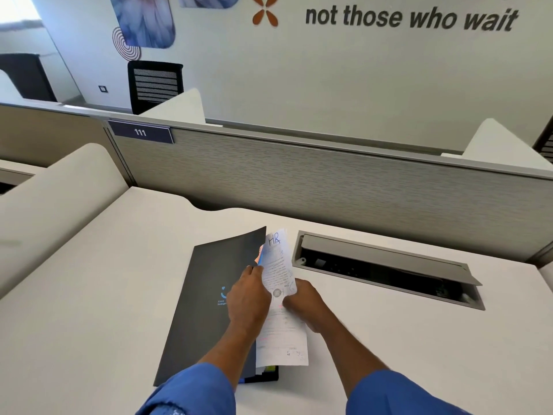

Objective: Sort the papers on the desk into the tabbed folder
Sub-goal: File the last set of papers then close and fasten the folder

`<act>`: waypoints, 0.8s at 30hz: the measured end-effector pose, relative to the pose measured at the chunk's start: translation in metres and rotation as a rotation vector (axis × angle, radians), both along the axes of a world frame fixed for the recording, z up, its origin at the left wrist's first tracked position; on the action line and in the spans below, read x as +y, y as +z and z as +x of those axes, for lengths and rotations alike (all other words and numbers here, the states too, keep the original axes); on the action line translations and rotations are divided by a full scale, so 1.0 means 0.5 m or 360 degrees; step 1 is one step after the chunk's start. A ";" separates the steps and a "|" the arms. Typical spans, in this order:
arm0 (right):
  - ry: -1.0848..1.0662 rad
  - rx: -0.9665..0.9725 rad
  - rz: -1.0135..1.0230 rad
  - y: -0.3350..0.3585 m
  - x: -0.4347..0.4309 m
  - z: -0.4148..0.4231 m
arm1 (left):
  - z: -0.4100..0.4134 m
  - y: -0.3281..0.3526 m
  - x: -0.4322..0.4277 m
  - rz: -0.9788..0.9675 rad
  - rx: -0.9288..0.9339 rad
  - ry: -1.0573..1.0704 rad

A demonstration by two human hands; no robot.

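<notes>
Right grip [302,304] pinches the HR paper [279,265] mid-sheet; left grip [250,295] seems to pinch the right edge of the folder [206,295], its cover lifted off the desk [89,295]. Paper sits at the folder's opening; I judge it light, floppy, best held by both side edges
</notes>
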State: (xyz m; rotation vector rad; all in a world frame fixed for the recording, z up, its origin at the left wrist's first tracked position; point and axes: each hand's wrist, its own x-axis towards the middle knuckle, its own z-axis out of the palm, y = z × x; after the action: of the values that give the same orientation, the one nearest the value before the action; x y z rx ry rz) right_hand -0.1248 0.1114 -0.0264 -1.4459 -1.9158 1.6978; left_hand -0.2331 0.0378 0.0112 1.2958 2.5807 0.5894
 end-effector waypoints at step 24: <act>-0.0275 0.0099 -0.0216 -0.061 -0.047 -0.057 | -0.009 -0.025 0.013 0.0002 -0.0210 0.0138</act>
State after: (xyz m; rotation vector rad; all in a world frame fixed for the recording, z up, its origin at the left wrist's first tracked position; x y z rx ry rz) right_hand -0.1534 0.0880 -0.0567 -1.5371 -1.6211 1.7984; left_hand -0.2373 0.0444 -0.0011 1.1101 2.5389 0.6685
